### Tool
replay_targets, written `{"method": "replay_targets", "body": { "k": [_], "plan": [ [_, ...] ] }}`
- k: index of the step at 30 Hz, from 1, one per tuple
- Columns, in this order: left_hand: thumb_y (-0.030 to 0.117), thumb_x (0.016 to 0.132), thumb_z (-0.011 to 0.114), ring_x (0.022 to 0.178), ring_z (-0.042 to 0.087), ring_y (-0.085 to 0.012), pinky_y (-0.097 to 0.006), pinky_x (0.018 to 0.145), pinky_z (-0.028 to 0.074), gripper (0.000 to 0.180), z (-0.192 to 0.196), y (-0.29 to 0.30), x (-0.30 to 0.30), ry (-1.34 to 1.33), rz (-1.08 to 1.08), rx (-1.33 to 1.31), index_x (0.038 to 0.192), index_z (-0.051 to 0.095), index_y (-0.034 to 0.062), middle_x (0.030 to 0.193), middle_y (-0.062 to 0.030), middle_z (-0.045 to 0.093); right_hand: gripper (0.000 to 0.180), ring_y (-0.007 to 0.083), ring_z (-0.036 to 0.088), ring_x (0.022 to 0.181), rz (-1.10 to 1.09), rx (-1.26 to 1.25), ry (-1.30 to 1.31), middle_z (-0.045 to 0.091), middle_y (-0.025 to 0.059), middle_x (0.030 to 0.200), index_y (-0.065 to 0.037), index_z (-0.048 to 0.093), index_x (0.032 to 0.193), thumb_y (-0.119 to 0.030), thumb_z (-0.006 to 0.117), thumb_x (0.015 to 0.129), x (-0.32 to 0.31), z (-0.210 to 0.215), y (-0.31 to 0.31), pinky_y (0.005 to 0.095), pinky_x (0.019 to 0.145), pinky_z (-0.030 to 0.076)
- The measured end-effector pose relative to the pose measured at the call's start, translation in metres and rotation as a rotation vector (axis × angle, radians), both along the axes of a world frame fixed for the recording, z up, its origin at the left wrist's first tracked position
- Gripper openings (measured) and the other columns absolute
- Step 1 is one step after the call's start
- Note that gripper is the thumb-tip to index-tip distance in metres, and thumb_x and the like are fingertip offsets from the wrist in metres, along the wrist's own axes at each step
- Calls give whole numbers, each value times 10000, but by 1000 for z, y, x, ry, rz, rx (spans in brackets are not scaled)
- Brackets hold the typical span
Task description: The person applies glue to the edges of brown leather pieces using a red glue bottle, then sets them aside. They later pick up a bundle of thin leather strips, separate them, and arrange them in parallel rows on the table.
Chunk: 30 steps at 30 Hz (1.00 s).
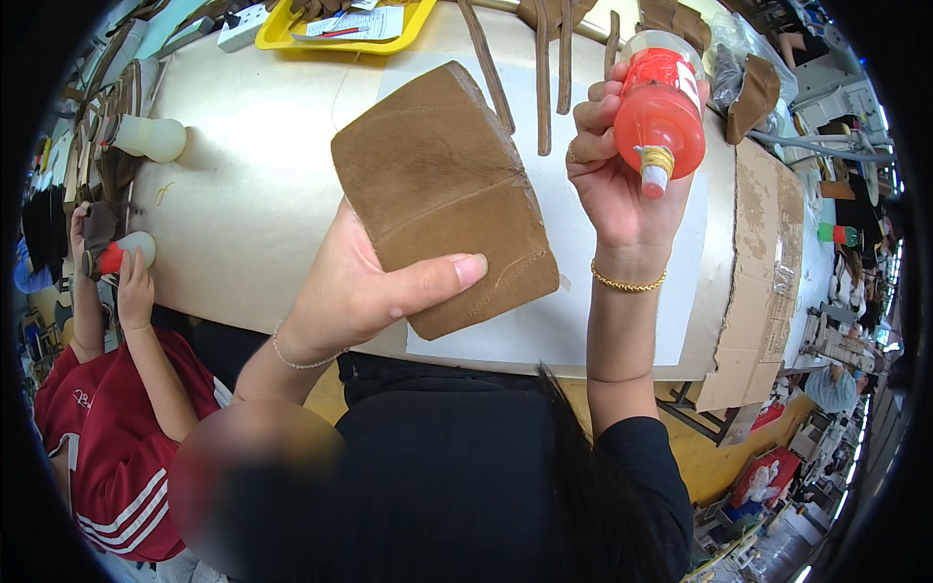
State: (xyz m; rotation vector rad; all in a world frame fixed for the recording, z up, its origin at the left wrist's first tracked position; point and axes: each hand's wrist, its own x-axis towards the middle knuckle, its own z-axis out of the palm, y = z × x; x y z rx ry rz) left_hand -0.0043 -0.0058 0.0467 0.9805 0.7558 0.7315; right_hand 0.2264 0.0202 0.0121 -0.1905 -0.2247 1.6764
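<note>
My left hand grips a flat brown leather piece with stitched seams, thumb on top and the other fingers hidden beneath. Along the right edge of the leather runs a pale, rough strip. Raised to the right of it, my right hand is wrapped round a clear plastic bottle with red contents. Its whitish nozzle, bound with a yellowish band, points down toward me. The bottle and the leather are apart. Under both hands lies a white sheet on the table.
A yellow tray with papers and a red pen sits at the far edge. Several brown strips lie beside it. Cardboard covers the table's right end. At left, a co-worker in a red shirt handles another bottle, near a pale bottle.
</note>
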Motion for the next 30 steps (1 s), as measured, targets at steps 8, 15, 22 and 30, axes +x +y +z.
{"method": "replay_targets", "body": {
  "k": [8,15,22,30],
  "plan": [
    [83,799,722,1093,574,-175,-316,930,474,599,2,1,-3,-15,-2,-4,1307,419,-15,1182,-103,580,625,202,637,832,-34,-10,-37,634,124,922,46,559,1116,-531,623,883,-2,1,2,269,633,573],
    [86,798,725,1097,565,-172,-327,940,466,608,6,0,-5,0,-15,-29,1309,412,-11,1189,-102,572,684,255,685,908,-469,289,-444,668,148,1040,-12,530,1202,-631,486,912,7,16,-1,409,758,590],
    [105,798,735,1104,567,-179,-325,936,466,607,3,0,-7,3,-36,10,1303,420,-12,1191,-108,578,750,240,691,892,-920,388,-1218,666,142,1061,-7,512,1230,-678,451,898,-3,34,0,385,754,588],
    [96,797,741,1095,576,-184,-329,933,472,588,1,-2,-5,-12,12,0,1291,439,-9,1180,-110,587,815,221,694,870,-1055,307,-1621,666,134,1052,4,501,1243,-721,439,876,-9,31,-12,352,717,590]
  ]
}}
